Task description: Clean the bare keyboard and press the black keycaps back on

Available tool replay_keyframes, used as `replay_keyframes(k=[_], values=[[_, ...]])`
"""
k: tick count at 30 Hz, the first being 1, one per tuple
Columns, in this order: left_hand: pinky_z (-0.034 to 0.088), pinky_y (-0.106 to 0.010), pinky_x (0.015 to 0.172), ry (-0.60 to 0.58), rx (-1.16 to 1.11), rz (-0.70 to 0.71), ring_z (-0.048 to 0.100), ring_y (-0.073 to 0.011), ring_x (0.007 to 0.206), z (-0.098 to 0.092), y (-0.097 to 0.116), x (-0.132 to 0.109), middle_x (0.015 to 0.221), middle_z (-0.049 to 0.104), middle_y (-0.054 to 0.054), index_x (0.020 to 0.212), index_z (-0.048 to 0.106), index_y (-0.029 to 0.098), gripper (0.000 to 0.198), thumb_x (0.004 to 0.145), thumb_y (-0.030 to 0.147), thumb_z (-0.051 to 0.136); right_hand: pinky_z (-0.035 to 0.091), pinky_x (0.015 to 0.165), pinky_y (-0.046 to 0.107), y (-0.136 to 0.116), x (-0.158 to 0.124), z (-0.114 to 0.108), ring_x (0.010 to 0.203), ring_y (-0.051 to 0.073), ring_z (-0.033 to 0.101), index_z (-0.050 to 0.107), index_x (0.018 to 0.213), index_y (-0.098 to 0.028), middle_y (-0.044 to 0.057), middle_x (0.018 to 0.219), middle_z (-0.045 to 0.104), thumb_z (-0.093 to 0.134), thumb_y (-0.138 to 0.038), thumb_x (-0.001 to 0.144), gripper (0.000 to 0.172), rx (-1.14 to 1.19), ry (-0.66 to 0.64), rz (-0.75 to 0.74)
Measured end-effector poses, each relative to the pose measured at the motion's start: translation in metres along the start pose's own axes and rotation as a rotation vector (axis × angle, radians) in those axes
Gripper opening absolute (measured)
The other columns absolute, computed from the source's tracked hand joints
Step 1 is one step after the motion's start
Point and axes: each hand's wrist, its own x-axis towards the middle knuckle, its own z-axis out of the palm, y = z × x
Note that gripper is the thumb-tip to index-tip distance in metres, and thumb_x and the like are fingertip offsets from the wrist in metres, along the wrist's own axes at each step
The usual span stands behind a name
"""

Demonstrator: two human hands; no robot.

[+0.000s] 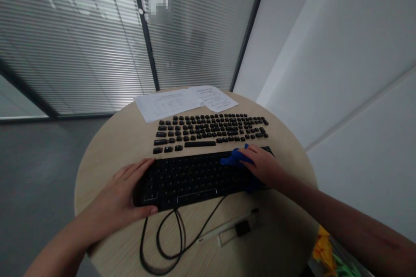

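Observation:
A black keyboard base [191,177] with its keycaps off lies across the round table. My left hand [125,192] grips its left end, thumb on the near edge and fingers along the far edge. My right hand [261,162] is closed on a blue cloth [235,158], which rests on the right part of the base. Part of the cloth hangs below that hand; the palm side is hidden. Just beyond the base, loose black keycaps [199,132] are laid out in keyboard order. A black cable [159,242] loops on the table's near side.
A thin white stick-shaped tool [224,226] and a wire tool with a black block [242,228] lie near the front. Printed papers [175,99] cover the round table's [110,147] far edge. Orange cloth [323,249] shows low at right, beside a white wall [357,73].

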Motion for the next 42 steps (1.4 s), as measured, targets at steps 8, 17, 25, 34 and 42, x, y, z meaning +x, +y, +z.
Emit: replay_keyframes(k=[8, 17, 25, 34, 42], values=[[0.044, -0.059, 0.117, -0.015, 0.041, 0.020, 0.048, -0.0377, 0.141, 0.001, -0.003, -0.002, 0.159, 0.046, -0.013, 0.160, 0.026, 0.029, 0.096, 0.078, 0.059, 0.069, 0.056, 0.088, 0.040, 0.092, -0.050, -0.012, 0.098, 0.027, 0.067, 0.069, 0.129, -0.019, 0.012, 0.107, 0.068, 0.051, -0.029, 0.100, 0.035, -0.142, 0.076, 0.206], [0.044, -0.059, 0.117, -0.012, 0.047, 0.032, 0.050, -0.0383, 0.140, 0.002, -0.007, -0.002, 0.159, 0.046, -0.012, 0.161, 0.021, 0.036, 0.097, 0.080, 0.061, 0.067, 0.053, 0.096, 0.046, 0.051, -0.028, -0.043, 0.107, 0.029, 0.064, 0.065, 0.133, -0.020, 0.013, 0.114, 0.069, 0.052, -0.040, 0.102, 0.039, 0.004, 0.225, 0.108], [0.046, -0.062, 0.115, -0.017, 0.083, 0.036, 0.052, -0.0404, 0.139, 0.000, -0.007, 0.001, 0.157, 0.047, -0.015, 0.160, 0.015, 0.038, 0.100, 0.078, 0.067, 0.064, 0.034, 0.115, 0.058, 0.015, -0.020, -0.013, 0.145, 0.034, 0.040, 0.038, 0.160, -0.022, 0.020, 0.160, 0.042, 0.051, -0.041, 0.102, 0.062, -0.017, -0.143, -0.137], [0.046, -0.061, 0.115, 0.021, 0.053, 0.033, 0.053, -0.0393, 0.138, 0.003, -0.007, 0.000, 0.158, 0.048, -0.012, 0.160, 0.022, 0.037, 0.097, 0.078, 0.066, 0.065, 0.049, 0.102, 0.051, 0.021, -0.052, 0.004, 0.118, 0.031, 0.057, 0.054, 0.149, -0.024, 0.016, 0.133, 0.060, 0.053, -0.014, 0.091, 0.060, -0.134, 0.030, -0.114], [0.030, -0.065, 0.125, -0.159, -0.058, -0.080, 0.037, -0.0430, 0.149, -0.012, 0.023, -0.003, 0.163, 0.037, -0.022, 0.160, 0.029, 0.015, 0.122, 0.065, 0.077, 0.076, 0.052, 0.081, 0.040, -0.052, 0.006, -0.017, 0.093, 0.026, 0.057, 0.059, 0.145, -0.026, 0.013, 0.113, 0.059, 0.052, -0.015, 0.085, 0.062, -0.007, 0.042, -0.238]])
